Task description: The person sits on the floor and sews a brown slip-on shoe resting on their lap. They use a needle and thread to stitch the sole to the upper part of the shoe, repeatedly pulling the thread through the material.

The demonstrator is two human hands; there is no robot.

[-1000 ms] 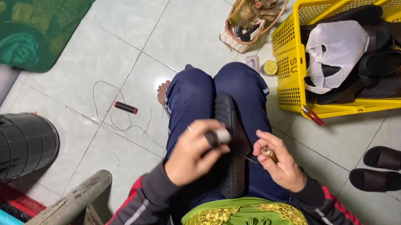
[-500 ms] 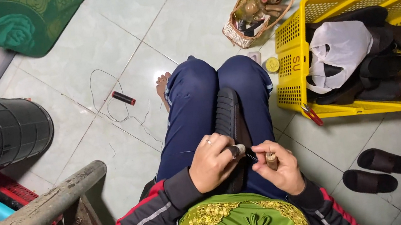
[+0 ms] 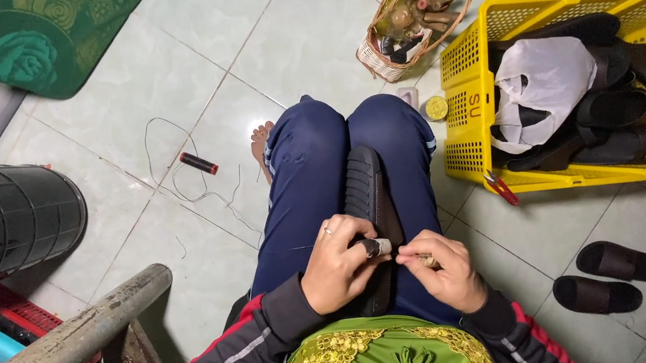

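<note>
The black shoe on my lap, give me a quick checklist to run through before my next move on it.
1. Black shoe steady, resting along the lap: ok.
2. Left hand gripping the small pale-tipped tool against the shoe: ok.
3. Right hand pinching a small item beside the shoe: ok; what it is, cannot tell.
4. Thread running taut from the left hand: cannot tell, too thin.
5. Thread spool within reach: not ok, it lies out on the floor tiles.

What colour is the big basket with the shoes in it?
The basket is bright yellow; the head view shows it, right of the knees.
</note>
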